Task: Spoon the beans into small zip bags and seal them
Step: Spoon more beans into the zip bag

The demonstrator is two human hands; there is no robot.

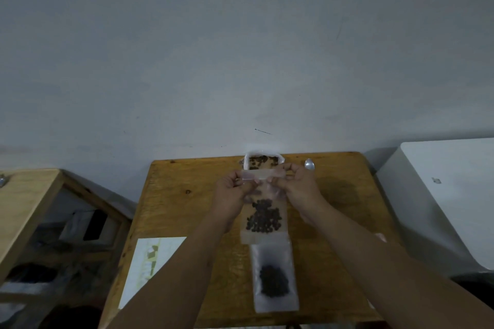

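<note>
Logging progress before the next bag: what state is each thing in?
Held zip bag: part-filled, top pinched by left hand and right hand.
Second zip bag: holds beans, flat on table; seal unclear.
Bean container: open, beans inside.
Spoon: lying on table, unheld.

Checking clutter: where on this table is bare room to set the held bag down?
Bare table left of the left hand, beyond the paper sheet; also right, nearer than the spoon. Crowded: centre strip, bean container to filled bag.

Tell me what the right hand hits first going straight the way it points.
Probably the white bean tub, just past the zip bag that the right hand pinches; depth is unclear, so it might pass above.
</note>
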